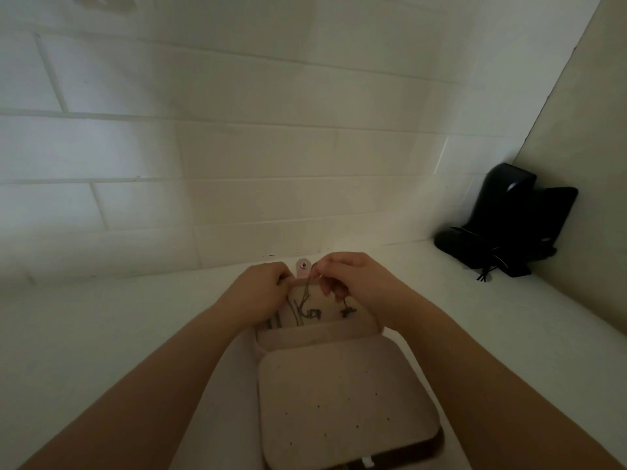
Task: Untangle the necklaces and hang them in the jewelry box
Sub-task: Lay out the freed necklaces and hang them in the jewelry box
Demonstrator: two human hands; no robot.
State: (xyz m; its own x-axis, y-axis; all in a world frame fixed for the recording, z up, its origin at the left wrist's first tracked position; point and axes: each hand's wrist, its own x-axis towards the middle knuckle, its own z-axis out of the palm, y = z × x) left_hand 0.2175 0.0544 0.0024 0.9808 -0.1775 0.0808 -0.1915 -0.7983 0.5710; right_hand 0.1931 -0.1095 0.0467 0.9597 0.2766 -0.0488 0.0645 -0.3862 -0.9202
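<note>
A pale pink jewelry box (346, 401) lies open on the white counter, its lid panel (325, 320) propped up at the far end with a snap tab (303, 267) on top. Thin dark necklace chains (307, 312) hang against the lid's inside. My left hand (263, 288) grips the lid's upper left edge. My right hand (353, 276) pinches a chain at the lid's top edge, and a small dark pendant (347, 312) dangles below its fingers. The lower ends of the chains are hidden behind the lid pocket.
A white tiled wall (237, 164) rises right behind the box. A black device with cords (505, 225) stands in the right corner of the counter (101, 334). A plain side wall (576, 130) closes off the right.
</note>
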